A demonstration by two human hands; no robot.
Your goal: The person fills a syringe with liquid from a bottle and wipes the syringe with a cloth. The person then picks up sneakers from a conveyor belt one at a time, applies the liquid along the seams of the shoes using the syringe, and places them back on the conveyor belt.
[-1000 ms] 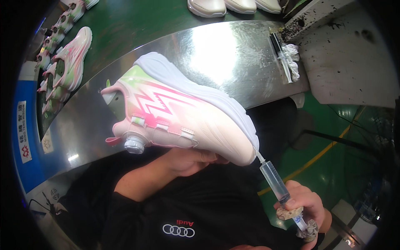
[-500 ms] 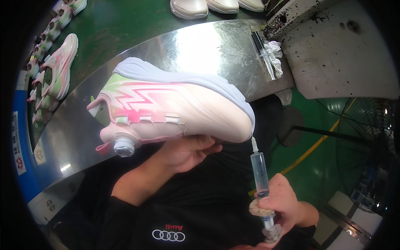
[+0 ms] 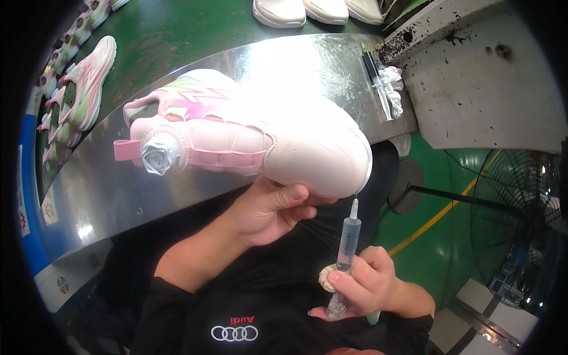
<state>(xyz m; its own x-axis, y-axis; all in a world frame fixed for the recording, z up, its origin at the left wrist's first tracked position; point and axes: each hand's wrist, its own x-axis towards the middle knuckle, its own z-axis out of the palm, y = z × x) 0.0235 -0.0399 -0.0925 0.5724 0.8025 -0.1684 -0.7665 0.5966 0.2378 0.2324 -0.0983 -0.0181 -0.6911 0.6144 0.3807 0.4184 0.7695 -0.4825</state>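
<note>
A pale pink and white sneaker (image 3: 319,148) with a white rose-shaped dial and pink tongue loop is tilted in front of me, its toe to the right. My left hand (image 3: 266,210) grips it near the toe from below, thumb showing and some fingers hidden behind the shoe. My right hand (image 3: 370,281) is closed around a clear syringe (image 3: 349,236) partly filled with liquid, with pale wrapping around its finger flange and plunger end. The needle tip meets the lower edge of the toe, where the upper joins the sole.
Below the shoe spreads a curved metal tabletop (image 3: 201,204). A second syringe (image 3: 378,89) and crumpled white tissue (image 3: 393,83) lie at its right end. Finished-looking sneakers (image 3: 93,83) stand on the green surface at left, cream shoes (image 3: 281,12) at the back. A fan (image 3: 520,207) stands at right.
The sneaker has rolled so its laced top and dial now face me more. My right hand and the syringe have shifted left, following the toe edge.
</note>
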